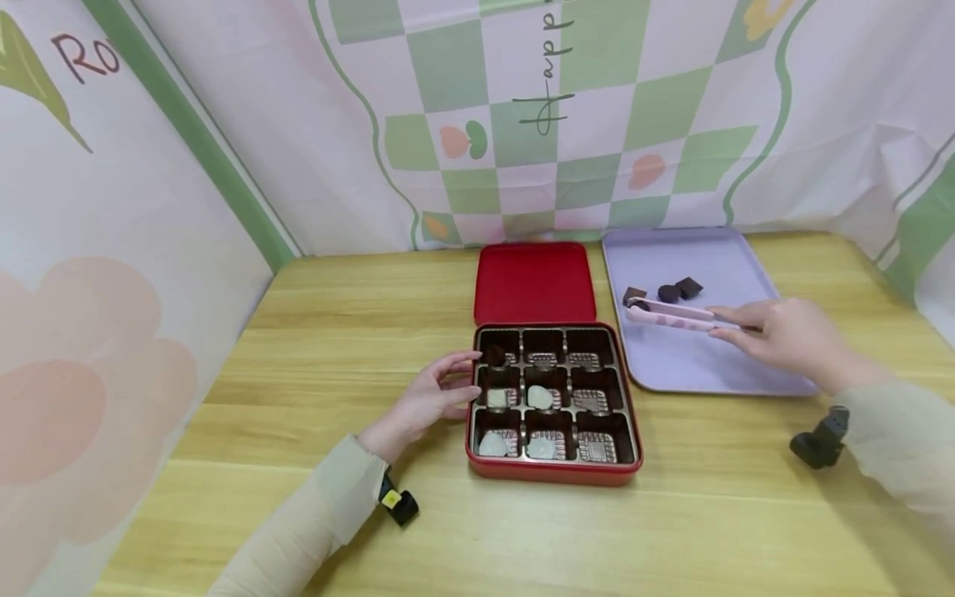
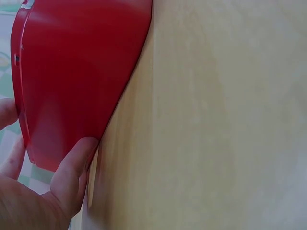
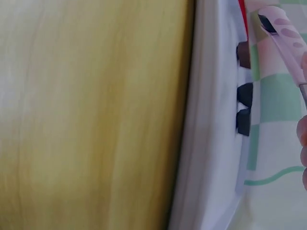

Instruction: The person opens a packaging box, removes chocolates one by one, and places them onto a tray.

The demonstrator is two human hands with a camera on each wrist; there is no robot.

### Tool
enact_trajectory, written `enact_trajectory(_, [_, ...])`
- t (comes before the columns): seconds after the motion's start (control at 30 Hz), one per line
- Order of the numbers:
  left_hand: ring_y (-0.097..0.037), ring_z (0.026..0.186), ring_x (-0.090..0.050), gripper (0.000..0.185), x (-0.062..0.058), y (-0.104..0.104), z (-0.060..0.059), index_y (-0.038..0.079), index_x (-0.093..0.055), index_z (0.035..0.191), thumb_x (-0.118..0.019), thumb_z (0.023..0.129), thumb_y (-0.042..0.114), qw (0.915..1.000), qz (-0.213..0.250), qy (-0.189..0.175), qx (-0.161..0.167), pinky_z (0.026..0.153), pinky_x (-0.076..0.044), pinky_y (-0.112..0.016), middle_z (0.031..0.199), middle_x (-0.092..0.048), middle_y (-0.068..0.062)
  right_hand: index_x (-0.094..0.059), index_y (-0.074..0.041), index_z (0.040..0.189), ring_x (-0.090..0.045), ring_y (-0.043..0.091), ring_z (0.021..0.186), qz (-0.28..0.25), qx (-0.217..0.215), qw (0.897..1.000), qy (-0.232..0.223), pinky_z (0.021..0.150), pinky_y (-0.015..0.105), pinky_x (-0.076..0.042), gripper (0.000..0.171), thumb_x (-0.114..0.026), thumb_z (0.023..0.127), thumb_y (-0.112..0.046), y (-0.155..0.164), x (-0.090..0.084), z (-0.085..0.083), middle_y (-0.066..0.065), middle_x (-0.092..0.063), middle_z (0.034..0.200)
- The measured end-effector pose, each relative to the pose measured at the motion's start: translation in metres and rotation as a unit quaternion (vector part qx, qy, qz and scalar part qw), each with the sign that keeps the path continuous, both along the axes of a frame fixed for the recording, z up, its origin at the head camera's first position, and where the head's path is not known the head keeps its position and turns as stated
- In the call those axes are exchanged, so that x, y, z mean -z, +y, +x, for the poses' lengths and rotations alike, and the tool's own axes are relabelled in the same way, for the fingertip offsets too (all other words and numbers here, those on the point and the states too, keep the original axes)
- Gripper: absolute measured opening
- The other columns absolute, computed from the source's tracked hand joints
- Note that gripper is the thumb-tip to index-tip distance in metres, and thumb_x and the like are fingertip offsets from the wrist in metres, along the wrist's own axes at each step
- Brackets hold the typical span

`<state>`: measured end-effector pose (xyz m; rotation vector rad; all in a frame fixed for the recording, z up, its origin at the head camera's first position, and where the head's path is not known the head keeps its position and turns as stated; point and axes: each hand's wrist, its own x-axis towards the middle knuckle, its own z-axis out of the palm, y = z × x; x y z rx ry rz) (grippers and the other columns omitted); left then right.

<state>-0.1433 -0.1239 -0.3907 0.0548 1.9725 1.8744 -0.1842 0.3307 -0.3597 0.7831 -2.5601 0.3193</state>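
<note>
Tongs (image 1: 675,315), pinched in the right hand (image 1: 783,336), are hovering over three chocolates (image 1: 669,293) on the lavender tray (image 1: 694,365) while the left hand (image 1: 429,402), fingers relaxed, is steadying the red box (image 1: 554,473); squeezing off-centre could flick one away.

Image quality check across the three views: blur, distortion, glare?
Head view: sharp centre, wide-angle bending at the edges, right hand slightly motion-blurred, soft even light. Left wrist view: red box close, soft sheen, no hard glare. Right wrist view: blurred throughout, tongs and tray smeared.
</note>
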Motion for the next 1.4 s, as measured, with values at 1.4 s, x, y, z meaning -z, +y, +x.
enact_trajectory(1.4, [-0.032,0.121,-0.047,0.055,-0.001,0.001,0.001,0.01,-0.045,0.139,-0.06,0.088,-0.001,0.9999,0.011,0.005,0.003,0.079,-0.059,-0.039,0.138,-0.041,-0.02,-0.074,-0.007,0.104,-0.028,-0.004,0.048,-0.011,-0.043,0.998,0.033,0.043,0.016,-0.026,0.043,-0.082,0.068,-0.029,-0.006,-0.02,0.011,0.002,-0.068,0.069])
